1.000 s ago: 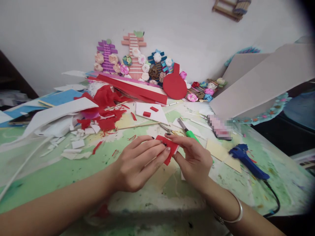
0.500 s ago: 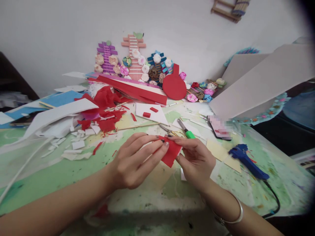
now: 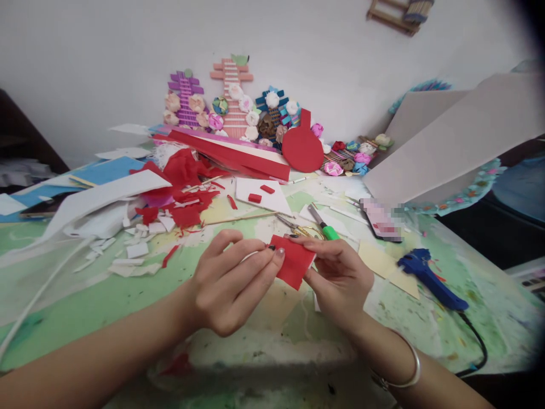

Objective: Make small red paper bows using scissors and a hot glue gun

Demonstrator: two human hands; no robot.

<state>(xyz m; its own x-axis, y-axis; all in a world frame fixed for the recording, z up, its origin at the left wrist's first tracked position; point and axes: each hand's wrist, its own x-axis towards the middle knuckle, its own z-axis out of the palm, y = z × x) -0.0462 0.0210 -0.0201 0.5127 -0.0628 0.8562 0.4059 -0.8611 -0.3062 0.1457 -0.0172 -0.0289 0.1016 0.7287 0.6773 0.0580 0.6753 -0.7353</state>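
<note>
A small red square of paper or cloth [image 3: 296, 262] is held up above the table, with a white edge showing on its right side. My left hand [image 3: 230, 284] pinches its left edge, thumb and fingertips pressed together. On the other side, my right hand [image 3: 343, 275] grips the piece, fingers along the top and thumb underneath. Just behind the hands lie gold-handled scissors [image 3: 304, 230] and a green-handled cutter [image 3: 326, 227]. Farther back, two small red blocks [image 3: 255, 198] rest on a white board [image 3: 244, 184].
Red and white scraps [image 3: 187, 207] are heaped at left. A blue glue gun [image 3: 432, 278] with a black cord lies at right, near a phone [image 3: 378, 218]. A red round shape with a neck [image 3: 303, 149] leans at the back among flower-covered crafts. Large grey boards [image 3: 447, 136] stand at right.
My left hand has drawn back slightly left and its fingers cover less of the red square, so more of it shows. The right hand holds nearly the same place.
</note>
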